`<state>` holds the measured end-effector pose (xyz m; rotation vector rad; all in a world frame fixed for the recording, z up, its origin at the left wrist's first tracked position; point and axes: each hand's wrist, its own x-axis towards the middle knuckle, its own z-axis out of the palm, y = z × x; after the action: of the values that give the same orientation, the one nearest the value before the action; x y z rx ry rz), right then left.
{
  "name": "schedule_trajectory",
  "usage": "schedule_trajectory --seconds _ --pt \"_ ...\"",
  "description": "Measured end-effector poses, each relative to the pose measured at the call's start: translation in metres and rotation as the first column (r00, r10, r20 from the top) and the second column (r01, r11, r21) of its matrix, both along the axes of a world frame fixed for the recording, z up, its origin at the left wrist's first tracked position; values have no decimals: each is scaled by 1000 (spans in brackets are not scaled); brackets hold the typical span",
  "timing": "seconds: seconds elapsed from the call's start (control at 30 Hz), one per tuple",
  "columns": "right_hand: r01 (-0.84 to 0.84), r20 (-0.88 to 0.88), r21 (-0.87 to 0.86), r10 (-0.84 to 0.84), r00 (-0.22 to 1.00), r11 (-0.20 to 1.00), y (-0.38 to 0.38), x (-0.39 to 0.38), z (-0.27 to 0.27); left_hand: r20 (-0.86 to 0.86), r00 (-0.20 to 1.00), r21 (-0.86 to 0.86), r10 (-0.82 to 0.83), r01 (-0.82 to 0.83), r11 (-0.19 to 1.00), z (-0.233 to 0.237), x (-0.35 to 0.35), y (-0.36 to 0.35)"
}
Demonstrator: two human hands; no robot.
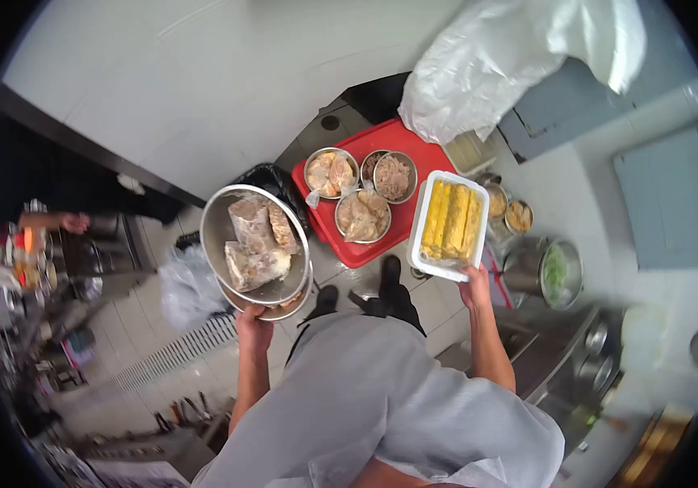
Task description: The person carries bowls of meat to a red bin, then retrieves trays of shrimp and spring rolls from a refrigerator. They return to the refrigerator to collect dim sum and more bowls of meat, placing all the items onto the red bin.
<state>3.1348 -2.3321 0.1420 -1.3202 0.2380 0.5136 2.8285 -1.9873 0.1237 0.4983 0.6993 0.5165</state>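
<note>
My left hand (253, 324) is closed on the near rim of a large metal bowl (217, 218) that holds pale, frosted-looking chunks of meat (258, 244). A second metal bowl (306, 294) sits beneath it, mostly hidden, with some food showing. My right hand (474, 288) grips the near corner of a white plastic tray (415, 236), which holds several long yellow rolls (452, 220) that appear wrapped in clear film. Between my hands, a red tray (346, 254) carries several small metal bowls of bagged or minced pale meat (363, 215).
A white plastic sheet (479, 73) hangs at the back right. Right of the white tray stand small food containers (519, 215) and a metal pot with greens (556, 272). A clear plastic bag (190, 285) lies left near a floor drain (174, 354). Another person's hand (74, 222) is far left.
</note>
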Motion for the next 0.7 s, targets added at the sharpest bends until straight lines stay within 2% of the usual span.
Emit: schedule_trajectory --seconds 0.03,0.1,0.13,0.17,0.23,0.3,0.33,0.4,0.43,0.53,0.57,0.6,0.63,0.67,0.7 --pt "-49 -9 -23 49 999 999 -4 39 -12 -20 988 6 152 -152 988 11 17 -14" --pt "-239 28 -85 242 970 967 -18 114 -48 -30 974 -5 223 -223 975 12 28 -38" --pt "-280 24 -68 282 959 958 -5 146 -45 -79 949 -41 305 -309 950 16 38 -53" --pt "-344 2 -97 346 938 934 21 180 -36 -118 939 -28 323 -329 944 13 49 -62" --pt "-373 11 -150 379 925 916 74 239 -17 -209 861 -102 463 -490 865 17 75 -80" --pt "-500 -50 -211 501 864 840 93 321 -39 -169 866 -117 471 -492 863 20 92 -93" --pt "-573 -118 -271 564 817 774 98 339 -47 -278 811 -101 515 -557 824 66 113 -95" --pt "-656 -159 -326 645 748 680 138 406 -63 -346 742 -86 574 -635 768 70 143 -99" --pt "-701 -154 -392 709 688 596 162 436 -73 -388 692 -60 609 -678 733 72 153 -101" --pt "-778 -199 -553 859 471 299 248 485 -93 -480 674 -140 561 -691 710 73 148 -111" --pt "-774 -185 -562 867 462 293 277 501 -101 -460 690 -166 559 -685 709 57 162 -87" --pt "-794 -214 -541 867 449 278 316 513 -117 -496 640 -230 586 -748 622 58 179 -73" --pt "-816 -251 -509 860 444 273 344 520 -136 -457 666 -241 589 -730 639 53 182 -66" --pt "-831 -234 -482 873 427 277 363 537 -166 -403 663 -252 631 -743 620 37 182 -73" --pt "-880 -255 -413 898 359 234 372 564 -199 -363 655 -279 663 -755 593 25 183 -88"
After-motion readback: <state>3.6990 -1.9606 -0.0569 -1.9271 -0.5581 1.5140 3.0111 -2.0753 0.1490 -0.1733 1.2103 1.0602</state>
